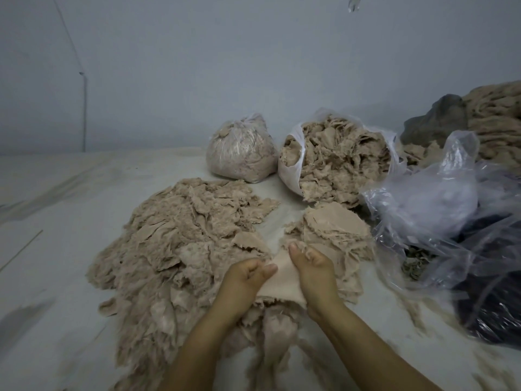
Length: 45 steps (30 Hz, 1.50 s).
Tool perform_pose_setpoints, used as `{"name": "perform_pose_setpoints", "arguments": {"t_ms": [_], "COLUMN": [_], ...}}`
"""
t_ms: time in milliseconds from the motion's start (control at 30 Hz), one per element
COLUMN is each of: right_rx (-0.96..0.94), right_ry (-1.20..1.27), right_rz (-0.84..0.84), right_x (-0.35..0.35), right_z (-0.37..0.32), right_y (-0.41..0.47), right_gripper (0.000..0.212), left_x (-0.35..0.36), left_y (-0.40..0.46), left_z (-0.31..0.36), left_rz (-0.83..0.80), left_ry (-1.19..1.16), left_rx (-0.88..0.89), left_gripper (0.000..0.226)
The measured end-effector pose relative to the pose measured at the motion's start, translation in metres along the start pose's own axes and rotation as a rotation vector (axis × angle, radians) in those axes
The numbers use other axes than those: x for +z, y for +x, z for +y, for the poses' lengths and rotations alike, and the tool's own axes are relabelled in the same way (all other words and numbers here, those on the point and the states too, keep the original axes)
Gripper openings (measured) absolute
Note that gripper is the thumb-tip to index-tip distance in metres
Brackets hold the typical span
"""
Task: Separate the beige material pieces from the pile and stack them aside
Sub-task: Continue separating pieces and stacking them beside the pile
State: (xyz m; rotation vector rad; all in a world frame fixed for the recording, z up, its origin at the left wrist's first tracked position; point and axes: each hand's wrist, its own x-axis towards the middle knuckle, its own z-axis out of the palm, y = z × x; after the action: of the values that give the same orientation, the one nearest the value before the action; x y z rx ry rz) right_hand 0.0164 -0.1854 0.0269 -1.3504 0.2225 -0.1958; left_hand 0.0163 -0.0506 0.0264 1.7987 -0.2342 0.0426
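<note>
Head camera view, looking down at a pale cloth-covered surface point(70, 221). Two bare forearms reach in from the bottom edge. Between the hands is one smooth beige fabric piece point(282, 280), stretched flat. The left hand point(245, 277) grips its left edge with fingers curled under and thumb on top. The right hand point(313, 269) pinches its right edge, thumb pointing away from the camera.

Just left of the hands, and running under them, spreads a large pile of beige pieces point(180, 244): thin, ragged-edged scraps, fuzzy and crumpled, heaped loosely. Just beyond the right hand sits a smaller stack of beige pieces point(329, 230), flatter and more layered, touching the held piece.

Farther back stand a tied clear plastic bag point(241, 150), rounded and full of beige scraps, and beside it an open white bag point(335, 159) tipped toward the camera, spilling the same frayed material. At right lies crumpled clear plastic sheeting point(439, 210) over something dark.
</note>
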Motion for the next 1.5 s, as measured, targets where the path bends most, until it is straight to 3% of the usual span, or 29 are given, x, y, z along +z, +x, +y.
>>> {"name": "perform_pose_setpoints", "arguments": {"t_ms": [100,167,233,300,367,433,533,633,733,800,833,867,933,1000,1033,1100,1133,1267,1400,1500], "right_rx": [0.041,0.047,0.017,-0.03,-0.171,-0.205,-0.091,-0.17,-0.066,-0.135,-0.169,-0.177,-0.149,-0.147,-0.142,-0.141,-0.137,0.059,0.372,0.345], "right_ry": [0.089,0.064,-0.171,-0.59,-0.729,-0.693,-0.777,-1.045,-0.931,-0.937,-0.891,-0.818,-0.62,-0.443,-0.378,-0.345,-0.346,-0.217,0.044,0.049], "right_rz": [0.221,0.275,0.262,0.305,0.319,0.112,-0.314,-0.345,-0.394,-0.436,-0.436,-0.423,-0.385,-0.369,-0.371,-0.364,-0.349,-0.483,-0.625,-0.55], "right_x": [-0.016,-0.036,-0.053,-0.062,-0.055,-0.037,-0.009,-0.011,-0.02,-0.02,-0.019,-0.017,-0.014,-0.011,-0.01,-0.01,-0.012,-0.019,-0.016,-0.02], "right_z": [0.002,-0.001,-0.003,-0.006,-0.009,0.001,0.034,0.049,0.041,0.038,0.036,0.037,0.034,0.03,0.028,0.022,0.019,0.009,0.01,0.01], "right_y": [0.013,0.028,0.044,0.051,0.04,0.015,-0.026,-0.027,-0.017,-0.014,-0.014,-0.014,-0.014,-0.014,-0.015,-0.016,-0.017,-0.022,-0.028,-0.024], "right_gripper": [0.028,0.033,0.036,0.041,0.035,0.028,0.045,0.046,0.043,0.021,0.016,0.028,0.029,0.026,0.027,0.028,0.027,0.042,0.03,0.027], "left_x": [-0.02,-0.036,-0.043,-0.038,-0.031,-0.025,-0.02,-0.03,-0.05,-0.055,-0.053,-0.049,-0.035,-0.024,-0.022,-0.023,-0.025,-0.032,-0.032,-0.041], "left_y": [0.0,0.0,0.0,0.0,0.0,0.003,0.005,0.003,-0.003,-0.004,-0.005,-0.005,-0.007,-0.008,-0.008,-0.006,-0.005,-0.005,-0.006,-0.009], "left_z": [-0.011,-0.019,-0.02,-0.019,-0.016,-0.012,-0.009,-0.015,-0.017,-0.018,-0.018,-0.015,-0.009,-0.002,-0.001,-0.002,-0.001,0.005,0.007,0.002], "left_rz": [0.179,0.323,0.354,0.311,0.274,0.29,0.296,0.152,-0.059,-0.106,-0.078,-0.047,-0.051,-0.173,-0.218,-0.233,-0.223,-0.231,-0.298,-0.265], "left_ry": [0.04,0.078,0.162,0.151,0.064,-0.013,-0.033,0.276,0.734,0.902,0.944,0.947,0.765,0.483,0.38,0.254,0.242,0.144,0.127,0.181], "left_rx": [-0.026,-0.004,0.03,0.053,0.049,0.024,0.032,0.052,-0.084,-0.159,-0.103,0.001,0.171,0.088,0.019,-0.006,0.011,0.039,0.048,0.011], "left_gripper": [0.039,0.043,0.045,0.04,0.037,0.037,0.039,0.042,0.021,0.037,0.041,0.041,0.049,0.066,0.063,0.026,0.007,0.022,0.019,0.024]}}
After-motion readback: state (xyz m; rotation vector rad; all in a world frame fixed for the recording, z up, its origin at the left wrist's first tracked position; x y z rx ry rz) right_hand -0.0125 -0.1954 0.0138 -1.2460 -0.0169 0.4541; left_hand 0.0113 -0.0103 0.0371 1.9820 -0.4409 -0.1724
